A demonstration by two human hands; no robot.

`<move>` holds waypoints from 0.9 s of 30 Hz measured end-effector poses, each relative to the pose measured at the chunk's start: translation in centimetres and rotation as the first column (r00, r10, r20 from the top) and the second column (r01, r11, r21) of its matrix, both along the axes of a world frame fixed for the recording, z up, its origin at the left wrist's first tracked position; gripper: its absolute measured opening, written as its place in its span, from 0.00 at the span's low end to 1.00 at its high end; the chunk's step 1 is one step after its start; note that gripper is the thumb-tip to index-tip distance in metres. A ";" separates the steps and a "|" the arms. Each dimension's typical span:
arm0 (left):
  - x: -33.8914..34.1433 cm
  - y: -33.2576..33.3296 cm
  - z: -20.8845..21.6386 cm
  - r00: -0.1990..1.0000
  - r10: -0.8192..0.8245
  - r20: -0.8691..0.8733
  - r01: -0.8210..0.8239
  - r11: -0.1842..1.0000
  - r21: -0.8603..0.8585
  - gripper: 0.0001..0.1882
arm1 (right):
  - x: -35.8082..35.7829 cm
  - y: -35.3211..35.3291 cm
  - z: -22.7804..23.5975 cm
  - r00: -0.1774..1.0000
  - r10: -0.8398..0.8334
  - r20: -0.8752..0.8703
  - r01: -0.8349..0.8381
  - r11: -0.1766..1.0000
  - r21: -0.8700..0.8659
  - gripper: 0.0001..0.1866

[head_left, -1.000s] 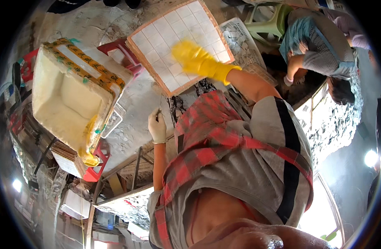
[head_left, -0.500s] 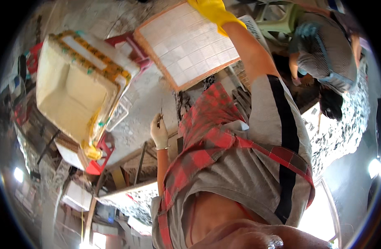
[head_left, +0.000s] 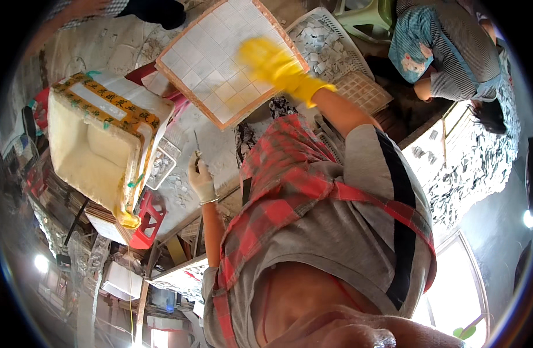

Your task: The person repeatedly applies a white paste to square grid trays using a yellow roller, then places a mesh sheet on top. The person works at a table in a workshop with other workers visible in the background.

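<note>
Board (head_left: 189,93): ahead of you, beyond your apron (head_left: 289,153); a flat square lying at a slant, its raw orange-brown rim framing a pale face, one corner toward you.
Tiles (head_left: 211,43): thin, smooth white squares in straight rows across the board, a few a shade greyer or brighter.
Right hand (head_left: 269,65): in your yellow rubber glove, over the board's right half; motion smears the fingers, so you cannot tell from this view whether they are spread or together, or whether they touch the tiles.
Left hand (head_left: 202,181): in your thin whitish glove, fingers closed around a tool, near the board's closest corner but apart from it.
Tool (head_left: 196,140): slim, straight and pointed, its tip up and away from you.
Apron: red-and-dark checked cloth, creased over your lap.
Box (head_left: 89,165): thick white foam, deep and tilted at your left, printed tape along one side; crumpled yellow material (head_left: 127,219) hangs at its near corner.
Basket (head_left: 353,49): white plastic mesh, just right of the board, filled with loose, flat, pale chips.
Tray (head_left: 362,93): brownish, with a gridded surface, near the basket.
Stools: red plastic (head_left: 149,223) with cut-outs at left, glossy green (head_left: 371,17) at upper right.
Co-worker (head_left: 461,55): bent over at your right, in finely striped cloth.
</note>
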State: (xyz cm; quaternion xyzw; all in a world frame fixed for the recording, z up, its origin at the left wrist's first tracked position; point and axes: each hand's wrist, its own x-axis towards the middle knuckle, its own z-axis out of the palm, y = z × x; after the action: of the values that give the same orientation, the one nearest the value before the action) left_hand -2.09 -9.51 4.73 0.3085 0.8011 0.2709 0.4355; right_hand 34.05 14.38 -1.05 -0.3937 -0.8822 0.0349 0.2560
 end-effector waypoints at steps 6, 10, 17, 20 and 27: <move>-2.9 10.4 12.6 0.997 -0.022 -0.080 0.051 0.922 0.384 0.20 | 13.5 6.3 0.8 0.879 -0.474 0.052 0.469 0.879 0.088 0.29; -14.7 18.9 16.5 0.946 0.110 -0.306 0.026 0.912 0.408 0.18 | 8.1 5.5 8.9 0.930 -0.369 0.003 0.368 0.929 -0.032 0.28; -39.4 27.1 -0.8 0.492 -0.531 -0.689 0.497 0.822 -0.279 0.13 | -6.1 2.2 21.3 0.993 -0.112 -0.033 0.102 0.970 -0.222 0.27; -39.4 32.6 -4.6 0.511 -0.462 -0.725 0.444 0.864 -0.238 0.12 | -11.0 0.8 24.6 0.996 -0.066 0.057 0.078 0.966 -0.245 0.30; -40.0 30.7 -6.6 0.571 -0.560 -0.601 0.578 0.793 -0.190 0.14 | -22.7 1.6 28.3 0.975 0.221 0.001 -0.214 0.948 -0.234 0.31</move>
State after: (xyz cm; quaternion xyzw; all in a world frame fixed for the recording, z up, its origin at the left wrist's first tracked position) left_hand -42.04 21.24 -1.82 0.6272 0.7524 0.0082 0.2010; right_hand 11.32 15.97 27.24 -0.3218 -0.9134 0.1607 0.1906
